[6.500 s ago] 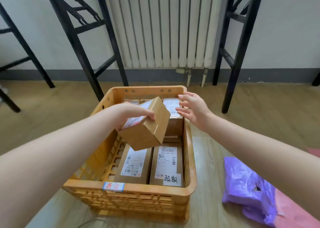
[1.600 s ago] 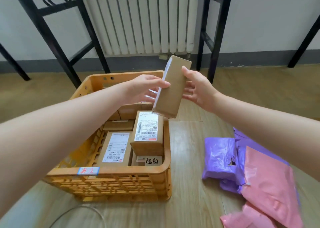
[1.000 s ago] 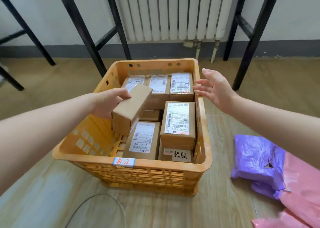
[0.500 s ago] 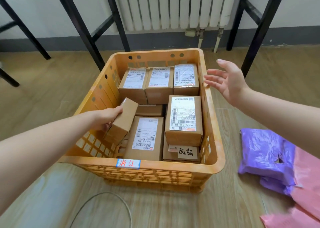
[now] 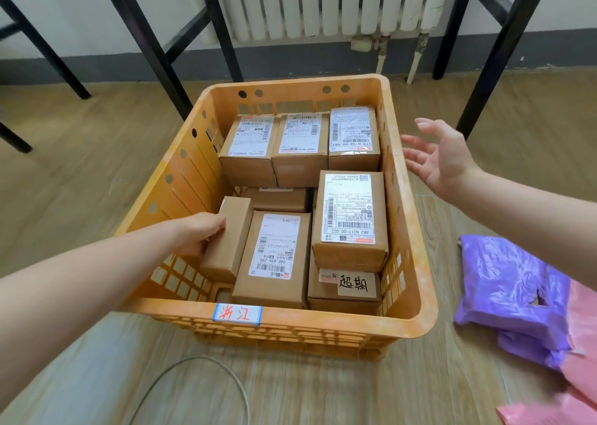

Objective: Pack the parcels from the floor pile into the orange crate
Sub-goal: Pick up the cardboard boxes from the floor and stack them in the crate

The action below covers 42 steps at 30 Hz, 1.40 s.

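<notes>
The box is already down inside the crate, near the crate's left wall, standing on its long narrow edge with a plain side up. That looks deliberate: the strip between the wall and the labelled box lying flat beside it is too slim for a box laid flat, so turning it on edge is the way to use the gap. The left hand grips it from the wall side, fingers curled over its top edge, steering it down against its neighbour; it is not yet let go, and I would say it leans a little rather than sitting square.

The rest of the crate is well filled. A row of three lines the crate's far wall, labels up, and a stacked box rides on another along the crate's right wall, so that side stands higher than the left.

The right hand hovers just outside the crate's right wall, palm turned inward, fingers spread wide, holding nothing. I take it as free for balance and for the next pick.

On the floor to the crate's right lie a purple bag and a pink bag, likely what remains of the pile. A thin cable loops on the floor in front of the crate.
</notes>
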Available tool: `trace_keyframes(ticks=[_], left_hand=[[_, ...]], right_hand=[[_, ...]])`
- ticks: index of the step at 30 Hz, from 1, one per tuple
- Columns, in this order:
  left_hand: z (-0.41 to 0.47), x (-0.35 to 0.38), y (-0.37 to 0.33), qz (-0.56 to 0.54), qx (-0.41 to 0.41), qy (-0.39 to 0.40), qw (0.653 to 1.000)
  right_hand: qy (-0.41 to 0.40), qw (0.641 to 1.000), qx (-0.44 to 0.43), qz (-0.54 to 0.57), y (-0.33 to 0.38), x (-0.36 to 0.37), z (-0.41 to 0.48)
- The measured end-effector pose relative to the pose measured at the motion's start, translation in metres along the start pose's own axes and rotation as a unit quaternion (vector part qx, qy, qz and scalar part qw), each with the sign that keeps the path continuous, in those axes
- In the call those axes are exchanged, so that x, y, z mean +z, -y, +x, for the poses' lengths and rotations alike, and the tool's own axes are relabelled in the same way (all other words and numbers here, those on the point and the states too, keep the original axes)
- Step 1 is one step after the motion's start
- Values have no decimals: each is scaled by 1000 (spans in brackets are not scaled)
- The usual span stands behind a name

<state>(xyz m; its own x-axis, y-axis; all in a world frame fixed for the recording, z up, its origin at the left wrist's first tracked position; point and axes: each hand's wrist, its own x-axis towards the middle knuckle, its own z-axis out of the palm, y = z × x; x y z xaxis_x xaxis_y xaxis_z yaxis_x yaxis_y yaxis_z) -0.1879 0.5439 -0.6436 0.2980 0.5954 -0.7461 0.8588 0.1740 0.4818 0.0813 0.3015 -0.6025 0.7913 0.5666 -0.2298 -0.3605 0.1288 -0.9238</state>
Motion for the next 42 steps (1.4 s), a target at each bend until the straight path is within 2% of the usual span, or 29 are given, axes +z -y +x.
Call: trace_keyframes(ticks=[4, 10, 15, 17, 20, 23, 25, 30, 36, 42], left_hand=[[11, -7, 4, 114, 24, -2, 993], [32, 6, 11, 244, 72, -104, 962], [35, 26, 1, 417, 71, -164, 891], [32, 27, -15, 437, 86, -181, 877], [22, 32, -52, 359, 155, -237, 889], [4, 52, -91, 257, 274, -276, 885], [-13, 66, -115, 207, 354, -292, 864], [-54, 97, -165, 136, 513, -286, 798], [-98, 156, -204, 58, 562, -232, 792], [-128, 227, -225, 61, 587, -156, 792]], right_hand=[[5, 1000, -9, -19, -5, 5, 2], [1, 999, -12, -52, -11, 4, 5], [-8, 996, -17, -92, -11, -7, 4], [1, 991, -27, -133, -10, -13, 3], [10, 984, -42, -176, -5, -18, -2], [16, 976, -56, -209, -1, -23, -7], [21, 963, -75, -256, 3, -26, -10], [28, 885, -157, -437, 15, -47, -20], [5, 848, -182, -498, 39, -85, -33], [-23, 824, -179, -538, 62, -138, -47]])
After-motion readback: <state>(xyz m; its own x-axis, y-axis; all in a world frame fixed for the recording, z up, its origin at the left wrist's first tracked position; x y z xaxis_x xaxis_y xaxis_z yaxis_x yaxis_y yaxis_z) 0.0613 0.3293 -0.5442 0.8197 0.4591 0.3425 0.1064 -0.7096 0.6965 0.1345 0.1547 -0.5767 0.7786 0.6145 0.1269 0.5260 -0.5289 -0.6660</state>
